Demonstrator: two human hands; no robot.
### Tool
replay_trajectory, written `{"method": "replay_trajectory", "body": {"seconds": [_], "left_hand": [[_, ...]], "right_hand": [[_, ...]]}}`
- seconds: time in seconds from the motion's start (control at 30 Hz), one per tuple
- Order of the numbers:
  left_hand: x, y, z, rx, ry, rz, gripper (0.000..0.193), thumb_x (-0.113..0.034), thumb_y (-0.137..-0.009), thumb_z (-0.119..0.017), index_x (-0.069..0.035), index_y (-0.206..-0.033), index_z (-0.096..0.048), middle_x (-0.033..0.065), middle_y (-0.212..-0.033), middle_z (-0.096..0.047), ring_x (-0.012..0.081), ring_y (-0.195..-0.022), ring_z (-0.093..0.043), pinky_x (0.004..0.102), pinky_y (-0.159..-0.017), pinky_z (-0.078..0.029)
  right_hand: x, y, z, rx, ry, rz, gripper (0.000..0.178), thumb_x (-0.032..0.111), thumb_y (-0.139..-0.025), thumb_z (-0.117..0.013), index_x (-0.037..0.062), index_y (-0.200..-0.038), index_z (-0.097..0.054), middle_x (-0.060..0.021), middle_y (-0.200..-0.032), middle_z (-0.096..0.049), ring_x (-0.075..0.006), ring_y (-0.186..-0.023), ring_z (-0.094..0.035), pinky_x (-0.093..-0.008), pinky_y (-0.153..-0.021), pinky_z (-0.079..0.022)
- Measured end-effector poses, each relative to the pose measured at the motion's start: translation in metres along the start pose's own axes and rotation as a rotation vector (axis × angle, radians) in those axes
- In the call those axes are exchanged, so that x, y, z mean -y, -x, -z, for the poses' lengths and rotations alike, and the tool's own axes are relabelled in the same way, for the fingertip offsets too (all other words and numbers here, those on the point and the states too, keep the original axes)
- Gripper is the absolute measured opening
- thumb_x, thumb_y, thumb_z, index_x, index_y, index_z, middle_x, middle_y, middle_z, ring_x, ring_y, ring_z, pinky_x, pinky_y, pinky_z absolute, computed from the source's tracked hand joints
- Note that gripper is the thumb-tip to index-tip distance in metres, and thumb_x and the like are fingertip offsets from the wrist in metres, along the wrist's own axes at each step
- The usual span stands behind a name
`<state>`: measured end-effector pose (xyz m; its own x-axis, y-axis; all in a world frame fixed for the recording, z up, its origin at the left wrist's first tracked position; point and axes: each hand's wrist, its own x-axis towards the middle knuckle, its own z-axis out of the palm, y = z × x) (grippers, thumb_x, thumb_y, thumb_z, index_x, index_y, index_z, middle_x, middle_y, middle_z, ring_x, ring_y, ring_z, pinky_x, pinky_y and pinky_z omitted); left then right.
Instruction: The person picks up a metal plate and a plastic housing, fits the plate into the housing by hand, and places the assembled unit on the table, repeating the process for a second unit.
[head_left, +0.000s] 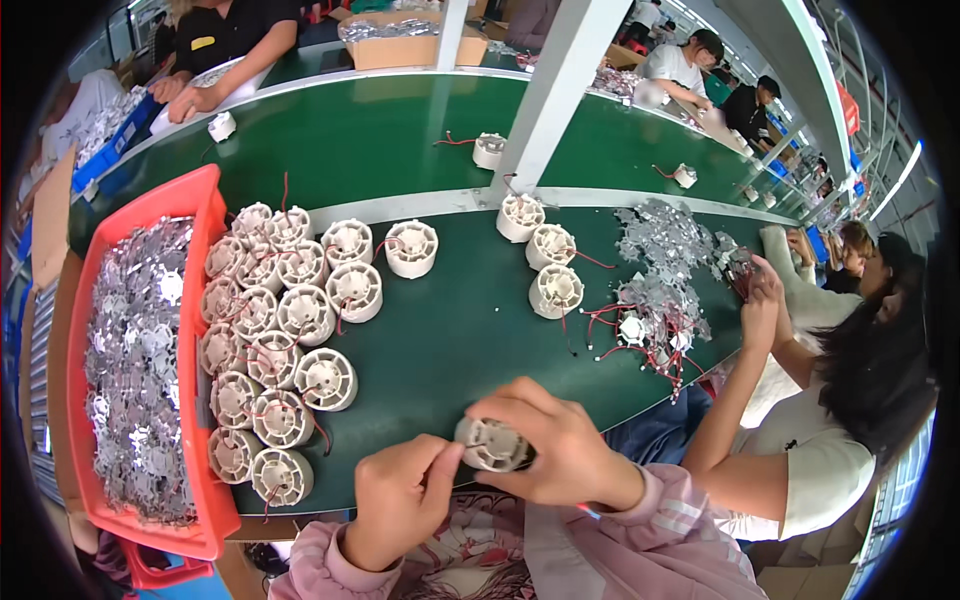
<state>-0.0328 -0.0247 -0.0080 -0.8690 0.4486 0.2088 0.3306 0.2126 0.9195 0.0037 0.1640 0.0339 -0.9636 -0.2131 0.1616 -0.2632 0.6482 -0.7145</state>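
The right hand [560, 450] has its grip clamped around a white cup [493, 446], a round, spoked piece held above the near edge of the green surface [430, 345]. The left hand [405, 485] meets the cup's rim at 9 o'clock, thumb and forefinger close together; I cannot tell whether that grip pinches the rim or something thin. Taking the held cup as the centre of the dial and 12 as straight ahead, a lone cup [411, 249] stands at 11 o'clock. A crowd of similar cups [303, 315], some trailing red wires, fills the stretch from 9 to past 10. Beyond it, a red tray [212, 527] heaped with shiny metal plates [140, 370] stands between 9 and 10. Just past 12, three more cups [555, 291] form a short row. A loose pile of grey plates [660, 240] lies between 1 and 2, with a tangle of red wires [655, 345] on its near side at 2, where a co-worker's hands [762, 305] are also busy. Further off at 12, behind a pale rail [420, 206] and post [560, 90], runs a green belt [370, 115] carrying several white pieces [489, 151].
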Motion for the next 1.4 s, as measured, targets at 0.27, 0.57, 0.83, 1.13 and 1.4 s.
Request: {"method": "replay_trajectory", "body": {"seconds": [0.27, 0.57, 0.83, 1.13, 1.4], "left_hand": [[0.016, -0.007, -0.002, -0.194, -0.505, -0.251, 0.010, -0.006, -0.079, -0.068, -0.002, -0.079, -0.059, 0.0088, -0.066, -0.052, 0.0272, -0.057, -0.052, 0.0373, -0.048, -0.040], [-0.026, -0.004, 0.008, -0.302, -0.520, -0.280, 0.018, 0.000, -0.077, -0.064, 0.000, -0.095, -0.060, 0.0176, -0.096, -0.057, 0.0320, -0.086, -0.055, 0.0364, -0.071, -0.044], [-0.019, -0.002, 0.010, -0.323, -0.258, -0.299, 0.022, 0.001, -0.081, -0.063, 0.000, -0.103, -0.060, 0.0197, -0.104, -0.055, 0.0382, -0.092, -0.054, 0.0431, -0.080, -0.045], [-0.027, 0.000, 0.010, -0.330, -0.195, -0.304, 0.020, 0.002, -0.080, -0.063, 0.000, -0.100, -0.060, 0.0188, -0.105, -0.054, 0.0376, -0.094, -0.053, 0.0429, -0.082, -0.044], [-0.025, 0.001, 0.007, -0.325, -0.272, -0.378, 0.026, 0.004, -0.076, -0.063, 0.001, -0.101, -0.060, 0.0160, -0.092, -0.057, 0.0290, -0.080, -0.056, 0.0341, -0.069, -0.046]], "right_hand": [[-0.019, -0.018, 0.020, -0.298, 0.192, 0.104, 0.027, 0.005, -0.073, -0.071, -0.0009, -0.098, -0.062, -0.0157, -0.100, -0.062, -0.0333, -0.087, -0.062, -0.0386, -0.074, -0.051], [-0.088, -0.011, 0.043, -0.387, 0.861, -0.190, 0.009, -0.003, -0.072, -0.060, -0.0010, -0.080, -0.064, -0.0170, -0.079, -0.061, -0.0354, -0.075, -0.059, -0.0428, -0.066, -0.049], [-0.090, -0.019, 0.052, -0.470, 0.686, -0.223, 0.012, -0.002, -0.075, -0.062, -0.0023, -0.085, -0.067, -0.0176, -0.080, -0.064, -0.0346, -0.071, -0.062, -0.0404, -0.067, -0.050], [-0.081, -0.025, 0.068, -0.856, 0.541, -0.170, 0.007, 0.002, -0.084, -0.062, -0.0018, -0.089, -0.067, -0.0126, -0.078, -0.066, -0.0164, -0.062, -0.060, -0.0293, -0.057, -0.047], [-0.056, -0.026, 0.081, -0.973, -0.005, -0.148, 0.008, 0.004, -0.092, -0.057, -0.0015, -0.095, -0.062, -0.0084, -0.086, -0.067, -0.0094, -0.065, -0.058, -0.0224, -0.057, -0.046]]}}
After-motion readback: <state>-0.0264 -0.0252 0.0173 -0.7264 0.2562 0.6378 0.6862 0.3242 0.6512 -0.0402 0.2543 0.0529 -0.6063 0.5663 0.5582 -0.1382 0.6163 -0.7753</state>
